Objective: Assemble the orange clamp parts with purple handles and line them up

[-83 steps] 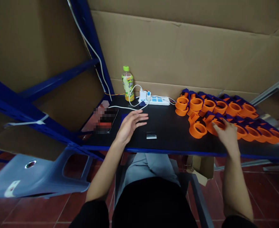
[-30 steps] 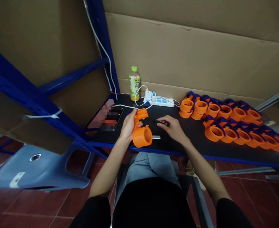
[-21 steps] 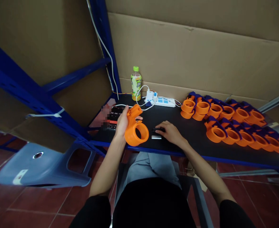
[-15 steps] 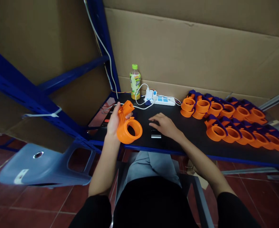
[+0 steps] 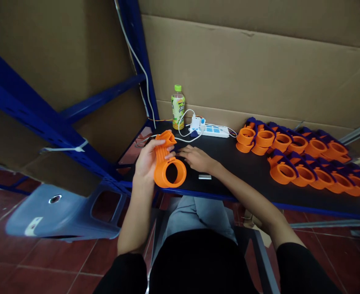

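Observation:
My left hand (image 5: 146,161) is closed around an orange plastic part (image 5: 160,165) with a large ring at its lower end and a squared socket at the top. The part is held above the left side of the black table (image 5: 229,163), its ring facing me. My right hand (image 5: 198,159) is low over the table just right of the part, palm down, fingers stretched toward it. I see nothing in that hand; whether its fingertips touch the part I cannot tell. A small flat silver-edged piece (image 5: 204,177) lies near the front edge, below my right wrist.
Rows of orange rings with purple pieces (image 5: 282,173) fill the table's right side. A drink bottle (image 5: 178,108) and a white power strip (image 5: 215,130) with cables stand at the back. Blue rack posts (image 5: 45,110) rise on the left, beside a blue-grey stool (image 5: 69,212).
My right hand has moved left, from above the silver-edged piece to beside the orange part. My left hand has turned the part slightly, so its socket is more upright. The view has shifted a little.

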`<act>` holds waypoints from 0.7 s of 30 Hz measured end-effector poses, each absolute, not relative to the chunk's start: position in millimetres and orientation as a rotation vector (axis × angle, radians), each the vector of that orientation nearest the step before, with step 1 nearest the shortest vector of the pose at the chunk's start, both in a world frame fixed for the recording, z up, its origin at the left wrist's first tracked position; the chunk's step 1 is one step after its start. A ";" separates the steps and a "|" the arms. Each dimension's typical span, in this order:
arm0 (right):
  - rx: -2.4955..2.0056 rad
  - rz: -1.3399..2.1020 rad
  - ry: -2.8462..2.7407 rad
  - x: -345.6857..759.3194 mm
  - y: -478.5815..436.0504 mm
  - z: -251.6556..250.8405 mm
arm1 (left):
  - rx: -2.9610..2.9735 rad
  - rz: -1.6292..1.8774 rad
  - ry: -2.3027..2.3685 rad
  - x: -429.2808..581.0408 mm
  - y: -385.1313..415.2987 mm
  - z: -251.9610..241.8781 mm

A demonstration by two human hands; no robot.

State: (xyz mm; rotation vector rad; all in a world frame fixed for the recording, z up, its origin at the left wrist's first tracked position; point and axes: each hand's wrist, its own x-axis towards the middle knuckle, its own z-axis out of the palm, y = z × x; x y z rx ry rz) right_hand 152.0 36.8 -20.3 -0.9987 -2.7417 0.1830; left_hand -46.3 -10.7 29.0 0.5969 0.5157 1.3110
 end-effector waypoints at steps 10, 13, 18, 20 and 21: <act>-1.236 0.362 -2.642 194.2 22.4 18.2 | 0.734 1.340 0.470 -44.6 -11.9 29.3; -1.264 0.531 -2.785 207.9 -10.9 32.4 | 0.777 1.394 0.523 -45.8 -8.4 24.7; -1.494 0.372 -2.959 215.2 -48.4 29.2 | 0.909 1.439 0.714 -41.3 -5.3 21.4; -1.549 0.279 -2.942 215.3 -51.0 19.5 | 0.947 1.442 0.747 -38.1 -5.4 20.7; -1.548 0.264 -2.931 215.4 -50.8 14.7 | 0.961 1.435 0.750 -36.8 -5.5 20.1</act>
